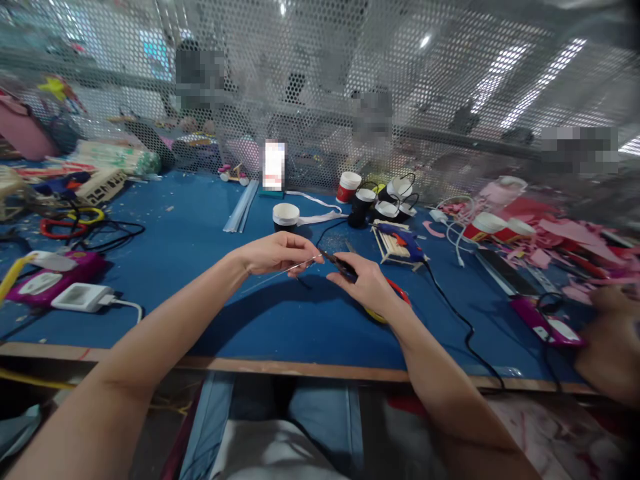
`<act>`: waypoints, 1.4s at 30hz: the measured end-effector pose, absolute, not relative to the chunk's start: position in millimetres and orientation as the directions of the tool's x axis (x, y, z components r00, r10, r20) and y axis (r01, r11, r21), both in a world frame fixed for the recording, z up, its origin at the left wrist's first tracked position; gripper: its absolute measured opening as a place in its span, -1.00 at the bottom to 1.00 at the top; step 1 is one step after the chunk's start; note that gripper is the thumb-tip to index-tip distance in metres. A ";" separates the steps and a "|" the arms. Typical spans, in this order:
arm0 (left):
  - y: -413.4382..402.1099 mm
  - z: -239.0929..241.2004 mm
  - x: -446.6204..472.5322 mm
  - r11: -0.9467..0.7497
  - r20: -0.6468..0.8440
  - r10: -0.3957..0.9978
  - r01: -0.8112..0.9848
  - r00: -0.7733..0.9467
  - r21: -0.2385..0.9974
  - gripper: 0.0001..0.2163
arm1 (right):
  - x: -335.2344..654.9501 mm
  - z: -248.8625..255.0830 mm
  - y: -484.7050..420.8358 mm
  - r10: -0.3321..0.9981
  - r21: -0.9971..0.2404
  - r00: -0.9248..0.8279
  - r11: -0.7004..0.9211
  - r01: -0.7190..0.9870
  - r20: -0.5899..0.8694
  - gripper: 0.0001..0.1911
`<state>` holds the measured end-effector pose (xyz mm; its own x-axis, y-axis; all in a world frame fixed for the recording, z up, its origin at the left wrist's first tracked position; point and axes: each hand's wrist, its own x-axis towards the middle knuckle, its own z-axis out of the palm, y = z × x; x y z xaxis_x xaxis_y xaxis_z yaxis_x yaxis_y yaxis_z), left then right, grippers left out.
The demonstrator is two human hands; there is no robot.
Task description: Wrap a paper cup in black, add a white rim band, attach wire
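Observation:
My left hand point(277, 255) is closed in a pinch on a thin clear stick point(280, 275) that slants down to the left over the blue table point(200, 247). My right hand point(367, 285) grips scissors point(340, 263) with red and yellow handles; the dark blades point left and meet the stick's end near my left fingertips. Both hands hover just above the table's middle.
A blue glue gun point(406, 242) rests on a small wooden stick frame to the right. Several paper cups point(286, 216) stand behind. Clear sticks point(241, 207) lie at the back. Chargers and cables point(83, 297) sit left. Pink scraps point(565, 240) cover the right. Another person's hand point(613, 347) is at far right.

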<state>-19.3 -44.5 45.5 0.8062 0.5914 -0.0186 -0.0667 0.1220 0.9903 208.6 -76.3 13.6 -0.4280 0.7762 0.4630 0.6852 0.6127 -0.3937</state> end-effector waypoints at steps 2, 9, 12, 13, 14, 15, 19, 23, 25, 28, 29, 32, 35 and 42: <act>-41.2 48.3 -19.5 0.121 -0.030 0.569 -0.048 0.822 0.991 -0.86 | 209.7 13.4 -74.2 0.763 -0.378 -0.438 0.627 0.681 0.476 -0.60; -39.3 56.2 -18.4 0.009 -0.032 0.600 0.034 0.799 0.999 -0.90 | 209.2 18.4 -66.3 0.738 -0.336 -0.459 0.650 0.682 0.495 -0.61; -42.0 59.4 -14.5 -0.024 0.006 0.670 0.015 0.742 1.000 -0.88 | 207.1 25.6 -62.5 0.724 -0.321 -0.457 0.658 0.681 0.517 -0.63; -42.4 60.3 -13.3 -0.033 0.023 0.684 -0.001 0.729 0.999 -0.88 | 206.4 28.4 -61.2 0.722 -0.317 -0.455 0.659 0.682 0.522 -0.64; -42.4 61.0 -12.2 -0.041 0.042 0.691 -0.019 0.722 0.999 -0.87 | 205.7 31.0 -60.2 0.719 -0.313 -0.456 0.661 0.682 0.524 -0.64; -41.8 61.5 -11.3 -0.049 0.063 0.694 -0.040 0.717 0.998 -0.87 | 205.0 33.4 -59.2 0.715 -0.309 -0.459 0.665 0.680 0.528 -0.64; -35.5 58.6 -10.0 -0.024 0.085 0.680 -0.094 0.728 0.995 -0.85 | 203.1 35.4 -57.0 0.707 -0.308 -0.451 0.669 0.677 0.545 -0.64; -27.6 48.6 -7.8 0.004 0.033 0.675 -0.048 0.737 0.999 -0.81 | 206.0 25.0 -55.1 0.707 -0.292 -0.442 0.660 0.692 0.552 -0.65; -25.1 43.8 -5.2 0.003 0.019 0.676 -0.028 0.736 1.000 -0.80 | 209.4 19.6 -54.4 0.703 -0.278 -0.446 0.661 0.697 0.554 -0.64; -24.6 42.7 -0.4 -0.069 0.021 0.697 0.038 0.717 0.997 -0.78 | 213.8 16.3 -55.1 0.710 -0.280 -0.435 0.650 0.706 0.554 -0.62; -25.6 44.4 1.2 -0.131 0.041 0.715 0.076 0.698 0.988 -0.78 | 214.4 16.6 -56.0 0.717 -0.286 -0.431 0.645 0.709 0.548 -0.62; -32.6 54.6 5.9 -0.376 0.172 0.774 0.223 0.609 0.900 -0.80 | 212.9 19.3 -60.4 0.754 -0.314 -0.403 0.607 0.730 0.520 -0.65; -44.3 66.7 12.2 -0.546 0.306 0.816 0.478 0.491 0.689 -0.86 | 207.7 21.6 -65.7 0.802 -0.355 -0.335 0.538 0.765 0.494 -0.71; -62.7 73.3 29.6 -0.520 0.521 0.772 0.833 0.364 0.188 -0.82 | 201.8 16.5 -69.2 0.857 -0.465 -0.200 0.437 0.770 0.475 -0.75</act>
